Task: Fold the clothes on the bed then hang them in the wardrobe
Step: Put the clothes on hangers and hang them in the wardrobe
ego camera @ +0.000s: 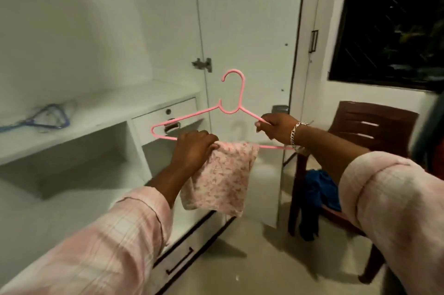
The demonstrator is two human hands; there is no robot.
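A pink plastic hanger [231,102] is held upright in front of the open white wardrobe [96,30]. A folded pink patterned garment [221,179] hangs over the hanger's bottom bar. My left hand [192,148] grips the bottom bar together with the top of the garment. My right hand [276,127] pinches the hanger's right sloping arm; a silver bracelet sits on that wrist. The bed is out of view.
Blue hangers [48,116] lie on the wardrobe shelf at the left. Below the shelf are a small drawer [165,116] and open compartments. A brown plastic chair [370,124] with blue cloth [319,189] on its seat stands at the right, under a dark window [394,20].
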